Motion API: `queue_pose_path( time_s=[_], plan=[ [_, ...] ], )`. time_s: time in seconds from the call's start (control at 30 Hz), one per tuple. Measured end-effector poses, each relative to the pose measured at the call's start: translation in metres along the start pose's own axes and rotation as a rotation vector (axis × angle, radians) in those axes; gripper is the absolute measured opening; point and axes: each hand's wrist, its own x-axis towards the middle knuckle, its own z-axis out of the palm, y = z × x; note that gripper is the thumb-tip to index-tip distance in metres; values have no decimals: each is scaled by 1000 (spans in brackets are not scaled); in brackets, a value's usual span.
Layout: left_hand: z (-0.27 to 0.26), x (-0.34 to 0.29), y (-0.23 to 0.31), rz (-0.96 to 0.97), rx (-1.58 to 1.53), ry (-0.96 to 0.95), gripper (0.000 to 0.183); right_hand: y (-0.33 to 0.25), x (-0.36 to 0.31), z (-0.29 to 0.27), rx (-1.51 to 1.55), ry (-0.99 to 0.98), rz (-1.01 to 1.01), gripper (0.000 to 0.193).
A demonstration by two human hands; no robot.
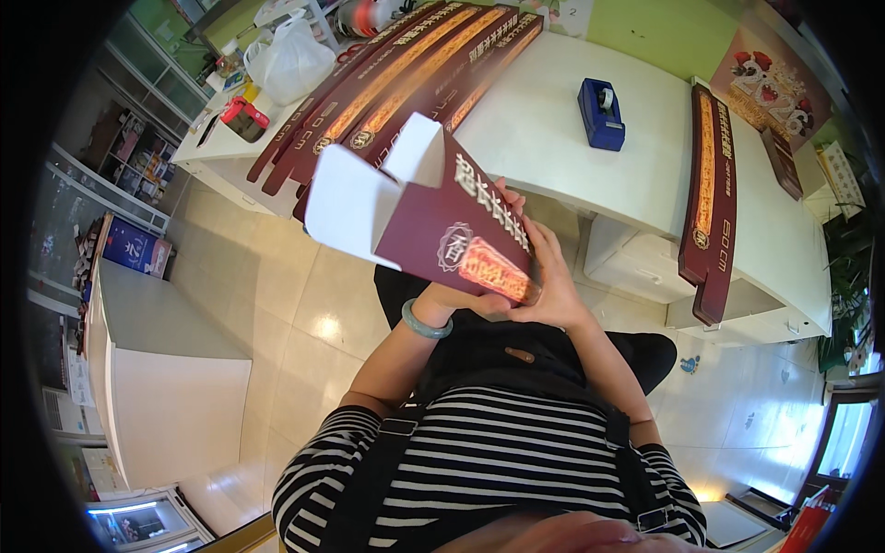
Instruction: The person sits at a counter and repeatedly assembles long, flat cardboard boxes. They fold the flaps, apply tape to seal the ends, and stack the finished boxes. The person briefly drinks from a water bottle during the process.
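Observation:
A maroon cardboard box [411,232] with pale lettering and a food picture is held in front of me, tilted up to the left. Its near-left end stands unfolded, with white inner flaps [350,205] sticking out. My left hand [461,300], with a pale green bangle [426,323] at the wrist, grips the box's lower edge; most of its fingers are hidden underneath. My right hand [557,286] is wrapped round the right end, thumb along the lower edge.
Flat maroon cartons [369,101] lie in a row on the white table's left part. A blue tape dispenser [602,115] stands at the back, and a long maroon carton [708,203] lies at the right. A white plastic bag [290,60] and red cup [245,118] are at far left.

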Motion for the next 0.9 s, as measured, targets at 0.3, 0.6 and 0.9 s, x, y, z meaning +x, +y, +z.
queue_pose_path(
  time_s=[0.3,0.6,0.9],
  plan=[
    [10,12,36,180,-178,156,100,10,-20,-4,-149,22,159,115],
    [-22,15,102,322,-253,260,89,50,-51,-4,-284,40,67,102],
    [-20,-55,-34,-334,225,292,60,19,-14,2,-30,23,498,44]
  ],
)
